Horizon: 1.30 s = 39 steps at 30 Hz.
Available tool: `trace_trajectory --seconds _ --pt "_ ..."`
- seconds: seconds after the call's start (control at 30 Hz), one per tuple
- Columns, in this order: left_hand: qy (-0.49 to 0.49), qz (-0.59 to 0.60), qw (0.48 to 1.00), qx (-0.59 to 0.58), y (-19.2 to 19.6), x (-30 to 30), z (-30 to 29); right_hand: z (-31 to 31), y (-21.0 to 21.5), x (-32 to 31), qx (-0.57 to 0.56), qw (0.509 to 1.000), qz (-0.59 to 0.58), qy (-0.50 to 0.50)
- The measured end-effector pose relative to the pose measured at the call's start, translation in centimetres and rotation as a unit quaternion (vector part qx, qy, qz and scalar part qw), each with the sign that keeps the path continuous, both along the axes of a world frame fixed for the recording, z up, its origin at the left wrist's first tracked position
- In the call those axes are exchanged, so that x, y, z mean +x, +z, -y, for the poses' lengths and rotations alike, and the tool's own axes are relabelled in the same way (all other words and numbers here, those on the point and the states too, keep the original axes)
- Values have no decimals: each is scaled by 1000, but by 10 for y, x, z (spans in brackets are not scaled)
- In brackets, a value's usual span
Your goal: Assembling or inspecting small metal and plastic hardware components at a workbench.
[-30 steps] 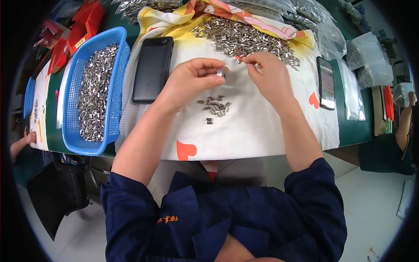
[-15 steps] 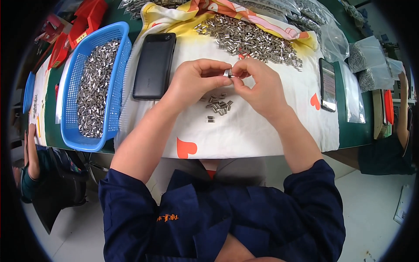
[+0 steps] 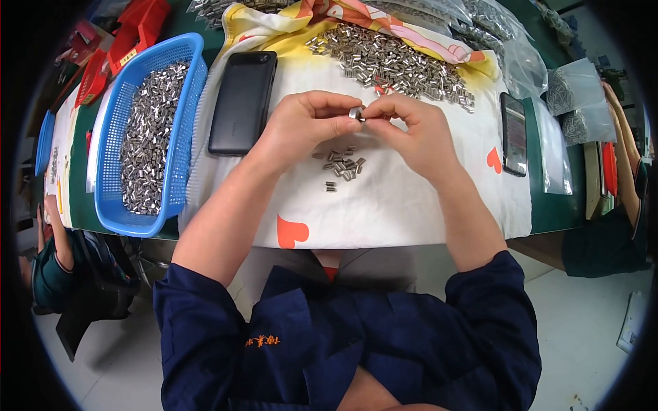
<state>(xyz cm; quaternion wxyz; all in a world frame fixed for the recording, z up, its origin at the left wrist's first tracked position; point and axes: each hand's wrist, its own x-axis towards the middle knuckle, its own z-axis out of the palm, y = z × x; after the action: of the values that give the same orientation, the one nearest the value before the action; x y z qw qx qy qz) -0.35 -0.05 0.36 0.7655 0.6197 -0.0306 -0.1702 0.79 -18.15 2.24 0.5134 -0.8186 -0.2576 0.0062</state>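
Note:
Between thumb and fingers, my left hand (image 3: 308, 125) pinches a small shiny metal piece (image 3: 356, 113). My right hand (image 3: 410, 130) meets it from the other side, thumb and forefinger pinched at the piece's right end; whether they hold a separate part is too small to tell. Just below my hands, a few loose metal cylinders (image 3: 345, 164) lie on the white cloth (image 3: 384, 212). A big heap of similar cylinders (image 3: 397, 65) spreads over the cloth beyond my hands.
A blue basket (image 3: 195, 82) full of metal cylinders stands at the left, beside a black power bank (image 3: 241, 103). On the right are a phone (image 3: 514, 133) and clear bags of parts (image 3: 582, 96). Co-workers sit at both sides; red bins (image 3: 130, 41) stand far left.
My right thumb and forefinger have drawn closer together, and the hand has turned slightly at the metal piece. My left hand stays almost in place. The right co-worker's arms have shifted.

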Motion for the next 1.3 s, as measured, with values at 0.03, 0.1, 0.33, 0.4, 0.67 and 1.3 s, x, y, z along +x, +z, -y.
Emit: trace_trajectory --seconds 0.03,0.1,0.33,0.4,0.67,1.3 --pt "-11 -3 1000 16 1 0 0 -1 1 0 0 1000 0 -1" --pt "-21 -7 999 31 2 -1 -1 -3 1 0 -24 999 -20 6" --pt "-74 -9 996 56 3 -1 1 13 -17 28 -53 986 25 -156" --pt "-80 -6 995 59 4 -1 2 9 -27 32 -185 960 173 -117" --pt "-33 -3 999 32 2 1 1 3 -17 18 -196 969 117 -95" --pt "13 2 1000 14 -1 1 -1 -5 -2 -3 -44 999 -4 -27"
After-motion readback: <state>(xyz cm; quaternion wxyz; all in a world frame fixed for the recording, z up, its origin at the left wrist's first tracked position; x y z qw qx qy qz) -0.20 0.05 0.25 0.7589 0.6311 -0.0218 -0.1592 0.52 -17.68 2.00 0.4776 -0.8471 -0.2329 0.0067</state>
